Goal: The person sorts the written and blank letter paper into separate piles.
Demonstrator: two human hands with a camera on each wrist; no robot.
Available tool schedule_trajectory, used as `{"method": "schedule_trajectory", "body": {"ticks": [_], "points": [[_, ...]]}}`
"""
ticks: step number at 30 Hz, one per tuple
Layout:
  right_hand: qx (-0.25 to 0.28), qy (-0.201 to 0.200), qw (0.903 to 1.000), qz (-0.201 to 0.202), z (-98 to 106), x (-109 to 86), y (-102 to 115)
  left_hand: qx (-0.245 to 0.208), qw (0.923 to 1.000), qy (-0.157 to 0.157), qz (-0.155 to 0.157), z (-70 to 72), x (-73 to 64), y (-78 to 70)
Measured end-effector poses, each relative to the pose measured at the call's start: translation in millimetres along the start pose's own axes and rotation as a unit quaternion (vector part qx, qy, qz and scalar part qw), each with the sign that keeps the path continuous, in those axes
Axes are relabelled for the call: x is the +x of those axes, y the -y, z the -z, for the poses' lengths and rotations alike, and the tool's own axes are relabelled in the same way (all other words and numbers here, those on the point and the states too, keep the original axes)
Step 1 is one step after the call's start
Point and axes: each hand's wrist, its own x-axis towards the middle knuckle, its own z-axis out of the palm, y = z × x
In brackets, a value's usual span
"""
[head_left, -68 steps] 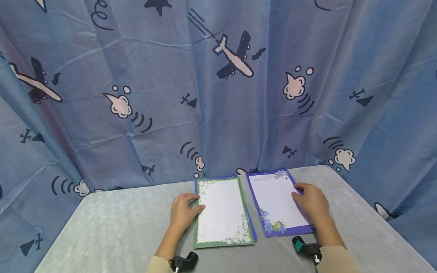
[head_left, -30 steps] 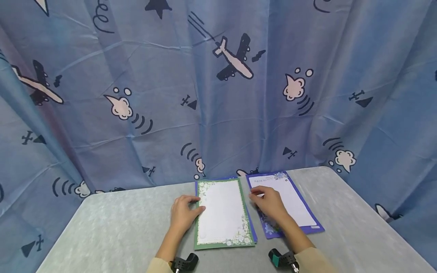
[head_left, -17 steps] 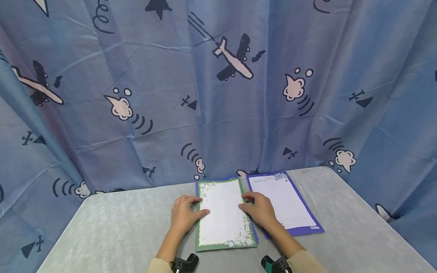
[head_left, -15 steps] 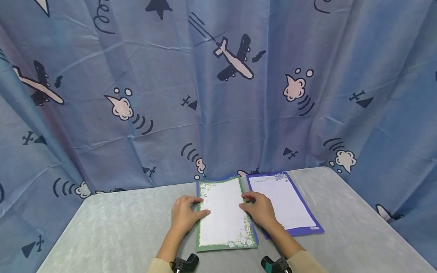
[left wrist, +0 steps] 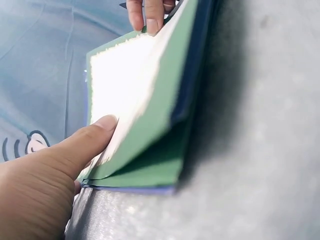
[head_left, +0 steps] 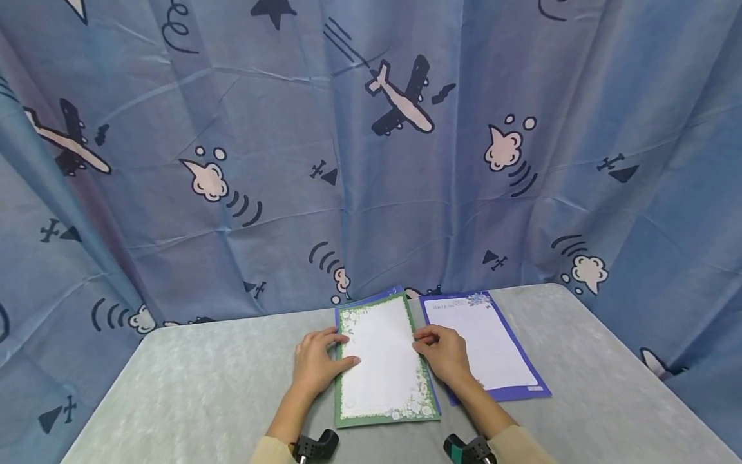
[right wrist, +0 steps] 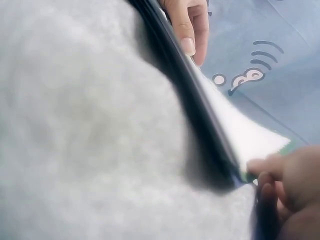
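A green-bordered sheet of floral letter paper (head_left: 379,361) lies over a blue-edged sheet (head_left: 385,294), which peeks out along the top and right. My left hand (head_left: 317,361) grips the left edge, thumb on the white face. At the right edge, my right hand (head_left: 443,353) pinches the papers between thumb and fingers. In the left wrist view, green sheets (left wrist: 150,172) spread apart at the near corner, the front one bent upward. The right wrist view shows the white face (right wrist: 245,132) tilted up off the table, with my right thumb on its corner.
Right of the stack, a purple-bordered sheet with blue flowers (head_left: 493,341) lies flat, partly covered by my right hand and forearm. A pale grey cloth covers the table (head_left: 203,386). Behind its far edge hangs a blue curtain (head_left: 290,212) printed with planes.
My right hand has left the purple sheet's right edge, crossed leftward, and taken hold of the green papers' right edge. The stack's top has risen and tilted slightly; my left hand stayed on it.
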Motion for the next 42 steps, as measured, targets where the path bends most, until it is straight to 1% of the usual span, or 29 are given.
{"method": "schedule_trajectory", "body": {"ticks": [3, 10, 14, 18, 25, 29, 31, 33, 36, 38, 39, 42], "points": [[-0.001, -0.006, 1.0, 0.001, -0.8, -0.6, -1.3, -0.001, 1.0, 0.005, 0.0, 0.2, -1.2, 0.0], [-0.013, -0.031, 0.9994, -0.004, -1.2, -0.9, -3.0, 0.015, 0.9991, 0.022, -0.032, 0.7, -1.5, 0.5], [-0.022, -0.053, 0.9983, 0.007, -0.7, -1.4, -3.6, 0.013, 0.9991, 0.026, -0.029, 1.7, -0.7, -0.4], [-0.03, -0.063, 0.9974, 0.022, -0.7, -1.4, -5.5, 0.01, 0.9991, 0.029, -0.029, 2.4, -0.9, -0.7], [0.014, -0.057, 0.9976, 0.035, -2.4, 0.9, -5.7, 0.01, 0.9991, 0.022, -0.036, 1.4, -0.8, -0.1], [0.042, -0.055, 0.9967, 0.042, -3.2, 1.2, -4.4, 0.002, 0.9996, 0.014, -0.026, 0.9, 0.3, 0.0], [0.058, -0.054, 0.996, 0.042, -3.6, 1.2, -3.9, -0.009, 0.9998, 0.007, -0.018, 0.9, 0.8, -0.1], [0.077, -0.051, 0.995, 0.036, -3.9, 1.4, -3.2, -0.022, 0.9997, -0.007, -0.01, 0.9, 1.4, 0.0], [0.108, -0.045, 0.993, 0.017, -4.3, 2.4, -2.5, -0.06, 0.9978, -0.026, 0.007, 0.7, 2.4, 0.8], [0.126, -0.04, 0.9912, 0.003, -4.4, 3.1, -2.2, -0.081, 0.996, -0.035, 0.013, 0.3, 3.4, 1.9], [0.133, -0.038, 0.9903, -0.002, -4.4, 3.6, -2.1, -0.097, 0.9944, -0.036, 0.02, 0.0, 3.9, 2.4], [0.15, -0.036, 0.988, -0.014, -3.7, 3.4, -1.3, -0.134, 0.9902, -0.033, 0.023, -0.8, 5.1, 3.7]]}}
